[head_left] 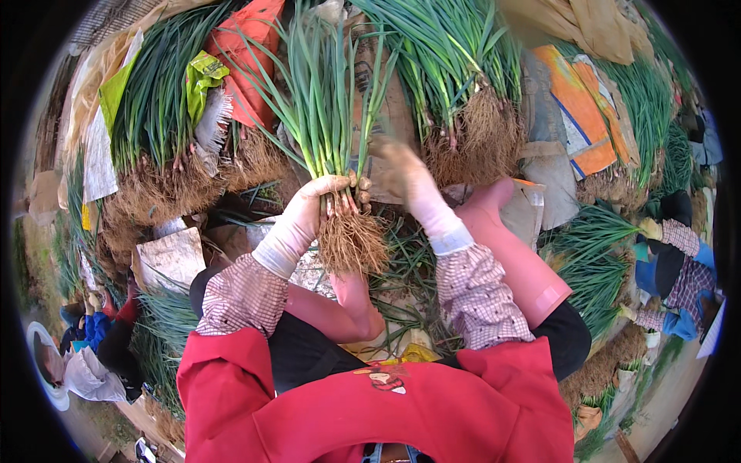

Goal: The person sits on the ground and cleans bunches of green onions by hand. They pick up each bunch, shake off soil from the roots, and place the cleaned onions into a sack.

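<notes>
My gloved left hand [330, 189] grips a bunch of green onions [332, 131] at the pale stems, its leaves fanning upward and the mass of brown roots [351, 243] hanging below the fingers. My gloved right hand [401, 170] is raised just to the right of the bunch, its fingers smeared by motion, so I cannot make out whether it touches the leaves or holds anything. Beneath both hands lie loose cut leaves [405, 255] and sacking. My legs in pink boots [505, 255] are bent around this spot.
Piles of onions with roots lie at upper left [154, 116] and upper right [471, 116], on sacks and an orange sheet [575, 116]. More leaves [587, 270] lie at right. A co-worker [687, 285] bends over bunches at far right; another [100, 332] is at far left beside a white tub [42, 355].
</notes>
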The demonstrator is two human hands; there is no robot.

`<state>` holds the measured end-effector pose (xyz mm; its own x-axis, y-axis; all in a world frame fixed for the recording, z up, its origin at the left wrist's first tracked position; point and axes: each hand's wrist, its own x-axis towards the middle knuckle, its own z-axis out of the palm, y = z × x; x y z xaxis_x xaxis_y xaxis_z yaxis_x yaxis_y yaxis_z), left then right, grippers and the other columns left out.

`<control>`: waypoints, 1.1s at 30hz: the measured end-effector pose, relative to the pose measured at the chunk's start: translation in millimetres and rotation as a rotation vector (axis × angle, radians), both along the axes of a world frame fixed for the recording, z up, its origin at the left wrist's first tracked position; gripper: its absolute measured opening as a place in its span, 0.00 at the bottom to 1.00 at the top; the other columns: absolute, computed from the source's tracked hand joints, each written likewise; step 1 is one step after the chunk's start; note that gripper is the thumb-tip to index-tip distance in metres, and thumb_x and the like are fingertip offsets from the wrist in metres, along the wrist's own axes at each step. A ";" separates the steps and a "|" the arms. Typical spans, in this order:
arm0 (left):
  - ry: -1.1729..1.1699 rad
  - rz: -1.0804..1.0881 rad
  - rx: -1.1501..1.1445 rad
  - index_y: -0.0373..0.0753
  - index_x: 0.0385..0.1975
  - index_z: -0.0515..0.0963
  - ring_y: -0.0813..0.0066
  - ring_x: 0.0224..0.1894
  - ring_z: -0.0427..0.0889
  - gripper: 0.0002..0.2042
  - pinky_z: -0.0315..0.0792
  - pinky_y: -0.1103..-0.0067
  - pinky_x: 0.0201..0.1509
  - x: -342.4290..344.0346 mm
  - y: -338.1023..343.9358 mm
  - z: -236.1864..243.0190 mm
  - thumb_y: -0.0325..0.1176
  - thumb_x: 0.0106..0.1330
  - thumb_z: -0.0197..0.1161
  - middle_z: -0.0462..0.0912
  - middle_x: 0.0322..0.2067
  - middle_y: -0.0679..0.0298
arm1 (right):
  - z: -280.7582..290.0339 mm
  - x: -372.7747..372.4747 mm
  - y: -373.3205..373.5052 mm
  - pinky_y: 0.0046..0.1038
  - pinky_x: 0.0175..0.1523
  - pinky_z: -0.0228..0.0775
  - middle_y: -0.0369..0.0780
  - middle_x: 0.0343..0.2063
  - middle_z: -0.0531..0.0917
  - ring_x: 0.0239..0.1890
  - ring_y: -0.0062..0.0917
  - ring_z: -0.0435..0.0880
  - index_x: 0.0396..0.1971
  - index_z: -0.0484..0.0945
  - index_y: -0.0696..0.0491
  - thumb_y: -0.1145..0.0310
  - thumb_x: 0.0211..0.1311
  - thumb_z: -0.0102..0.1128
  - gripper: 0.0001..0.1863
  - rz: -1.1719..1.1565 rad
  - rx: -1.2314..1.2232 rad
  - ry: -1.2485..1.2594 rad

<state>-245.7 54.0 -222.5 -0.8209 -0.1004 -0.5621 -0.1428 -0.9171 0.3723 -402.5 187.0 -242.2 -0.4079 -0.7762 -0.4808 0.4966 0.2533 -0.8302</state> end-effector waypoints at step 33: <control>-0.143 -0.009 -0.319 0.34 0.38 0.79 0.70 0.24 0.81 0.09 0.77 0.76 0.30 -3.4 5.3 -12.9 0.29 0.59 0.65 0.81 0.25 0.62 | 1.2 15.5 -32.4 0.23 0.37 0.71 0.40 0.23 0.80 0.28 0.21 0.78 0.35 0.79 0.61 0.66 0.58 0.66 0.14 0.095 0.017 0.474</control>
